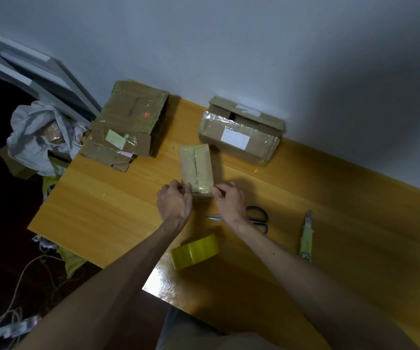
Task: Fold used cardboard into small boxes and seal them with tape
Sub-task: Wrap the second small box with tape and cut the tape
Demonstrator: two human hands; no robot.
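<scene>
A small cardboard box (195,168), wrapped in shiny tape with a seam down its top, lies in the middle of the yellow wooden table (108,210). My left hand (175,202) grips its near left corner with curled fingers. Against the near right corner my right hand (229,200) pinches the box edge. A roll of yellow tape (195,251) lies on its side near the table's front edge, between my forearms.
Flattened used cardboard (125,127) is stacked at the table's far left. A larger taped box (240,132) with a white label stands by the wall. Blue-handled scissors (258,218) lie partly under my right wrist; a utility knife (306,236) lies further right. Bags and cords litter the floor at left.
</scene>
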